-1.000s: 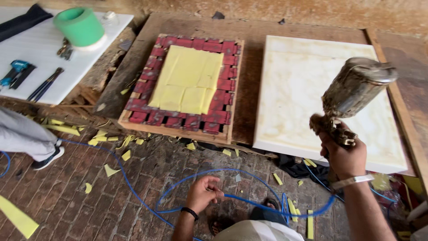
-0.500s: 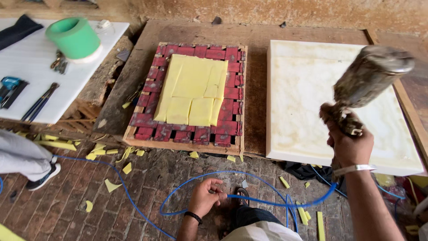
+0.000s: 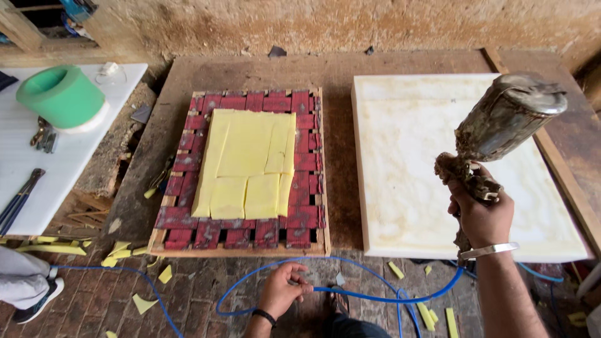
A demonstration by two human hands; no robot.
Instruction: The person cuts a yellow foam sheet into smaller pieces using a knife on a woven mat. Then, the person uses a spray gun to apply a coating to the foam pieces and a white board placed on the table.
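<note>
**Spray gun up, hose out of the way**

While my right hand (image 3: 481, 216) is closed tight around the grip of the spray gun (image 3: 501, 128), I've got it raised at the right of the frame with the metal cup tilted up and away from me, sitting over the white foam slab (image 3: 400, 163), which lies flat on the bench (image 3: 338, 69). My left hand (image 3: 283, 289) is down at the bottom centre, fingers curled around the blue air hose (image 3: 375, 294). The hose loops all over the brick floor (image 3: 81, 307), so I'd say I'm pinching it there to keep slack off the gun and out from under my feet.

Left of the slab is the wooden frame with red webbing (image 3: 244, 172), yellow foam pieces (image 3: 247, 163) laid on its middle, well apart from the gun. Yellow foam scraps (image 3: 144, 303) litter the floor. At the upper left there's a green tub (image 3: 61, 97) on a white board (image 3: 19, 188), and someone's shoe (image 3: 37, 300) pokes in at the lower left.
</note>
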